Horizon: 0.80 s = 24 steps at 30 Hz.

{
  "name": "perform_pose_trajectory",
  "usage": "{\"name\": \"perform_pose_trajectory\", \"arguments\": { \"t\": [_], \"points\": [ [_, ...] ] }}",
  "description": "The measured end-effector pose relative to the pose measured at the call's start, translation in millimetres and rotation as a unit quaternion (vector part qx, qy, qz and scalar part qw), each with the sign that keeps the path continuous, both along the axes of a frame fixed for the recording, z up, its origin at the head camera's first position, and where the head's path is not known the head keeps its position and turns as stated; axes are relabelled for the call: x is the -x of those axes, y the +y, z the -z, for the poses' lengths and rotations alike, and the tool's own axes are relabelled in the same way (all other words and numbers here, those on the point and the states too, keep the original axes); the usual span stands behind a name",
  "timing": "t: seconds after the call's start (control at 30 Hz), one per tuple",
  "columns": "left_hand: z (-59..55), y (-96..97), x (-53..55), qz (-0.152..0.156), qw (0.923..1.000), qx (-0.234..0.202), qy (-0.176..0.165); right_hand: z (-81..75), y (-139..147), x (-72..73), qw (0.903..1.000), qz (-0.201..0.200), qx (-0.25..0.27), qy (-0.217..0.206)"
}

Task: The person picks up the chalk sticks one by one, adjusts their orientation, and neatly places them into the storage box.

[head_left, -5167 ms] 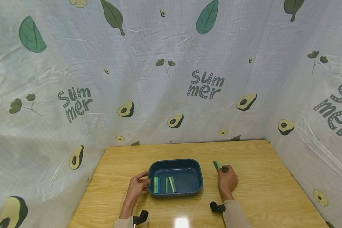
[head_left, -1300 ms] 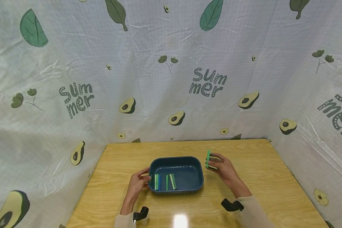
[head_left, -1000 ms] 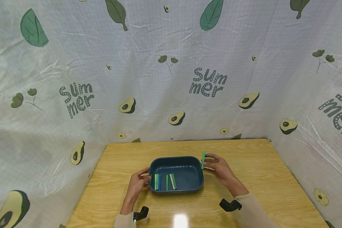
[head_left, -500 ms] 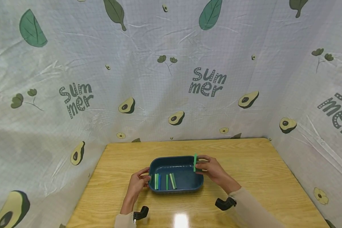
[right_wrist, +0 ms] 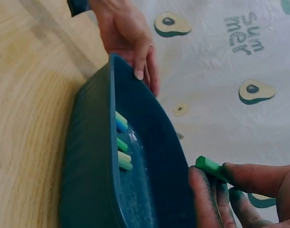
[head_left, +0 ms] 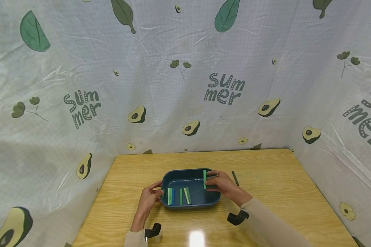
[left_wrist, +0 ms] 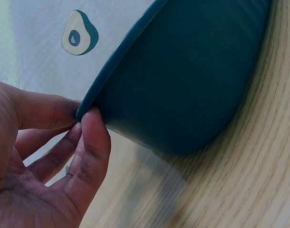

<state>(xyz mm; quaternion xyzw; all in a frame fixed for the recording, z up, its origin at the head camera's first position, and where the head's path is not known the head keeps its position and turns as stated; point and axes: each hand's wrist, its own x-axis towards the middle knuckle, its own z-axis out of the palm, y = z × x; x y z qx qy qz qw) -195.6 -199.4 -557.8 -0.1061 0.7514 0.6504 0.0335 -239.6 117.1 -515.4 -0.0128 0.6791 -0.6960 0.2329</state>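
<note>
My left hand (head_left: 148,199) pinches the left rim of a dark blue rectangular tub (head_left: 200,198) between thumb and finger; the left wrist view shows this grip on the rim (left_wrist: 104,78) closely. Over the tub's right part, my right hand (head_left: 223,184) pinches a green chalk stick (head_left: 204,179), held lengthwise. Dark smudges mark the fingertips in the right wrist view, where the end of the green stick (right_wrist: 210,168) faces the tub. Inside the tub lie pale green sticks (head_left: 169,196), a blue one (head_left: 173,197), a green one (head_left: 181,197) and a leaning pair (head_left: 187,196).
A dark green stick (head_left: 235,178) lies on the wooden table (head_left: 281,192), right of the tub and behind my right wrist. White printed sheeting (head_left: 160,85) hangs behind the table and along both sides.
My right hand picked up the green stick from beside the dark one and carried it left, from right of the tub to over its inside. My left hand has stayed on the rim.
</note>
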Motion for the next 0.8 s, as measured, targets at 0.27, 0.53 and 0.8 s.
{"name": "perform_pose_trajectory", "arguments": {
  "t": [0.27,0.53,0.8],
  "points": [
    [1.3,-0.2,-0.7,-0.002,1.0000,0.002,0.004,-3.0,-17.5,5.4,0.9995,-0.008,-0.017,-0.025],
    [-0.4,-0.5,-1.5,-0.001,1.0000,0.001,0.006,0.8,-35.9,7.8,0.9980,-0.021,-0.039,-0.045],
    [2.4,-1.4,-0.6,0.001,1.0000,-0.001,0.004,9.4,-47.1,4.1,0.9951,-0.023,-0.078,-0.056]
  ]
}}
